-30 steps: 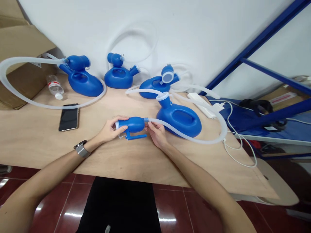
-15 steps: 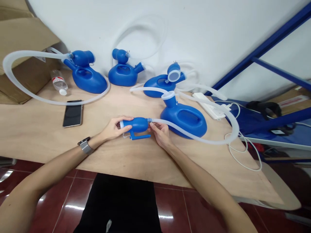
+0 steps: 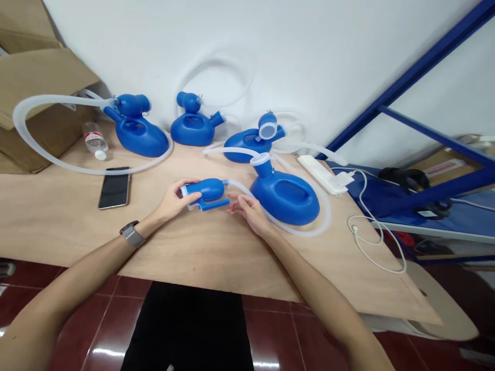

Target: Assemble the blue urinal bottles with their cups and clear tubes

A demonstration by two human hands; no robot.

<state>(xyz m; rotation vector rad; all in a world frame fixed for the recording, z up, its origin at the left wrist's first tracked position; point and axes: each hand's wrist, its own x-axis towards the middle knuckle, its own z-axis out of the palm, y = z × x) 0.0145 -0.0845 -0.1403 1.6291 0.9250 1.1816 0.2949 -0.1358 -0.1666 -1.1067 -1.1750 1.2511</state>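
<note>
My left hand (image 3: 175,200) is wrapped round the wide end of a blue plastic urinal funnel (image 3: 211,189), which has a white rim and a flat blue arm below it. From the funnel's narrow end a translucent hose (image 3: 237,185) runs right and curls round a blue urinal bottle (image 3: 286,198). My right hand (image 3: 250,210) is just right of the flat arm and below the hose joint, its fingers extended and apart with nothing seen in them. A small metal clip (image 3: 226,183) appears at the joint.
Three more blue urinal bottles with funnels and hoses, such as the left one (image 3: 141,135), stand along the wall. A phone (image 3: 114,189), a plastic bottle (image 3: 95,140) and a cardboard box (image 3: 42,77) are at left. A power strip (image 3: 319,175) with white cables lies at right.
My right hand has let go of the hose joint and dropped slightly below it. The hose's big loop on the right has sunk and drawn in round the bottle. The camera view has shifted slightly.
</note>
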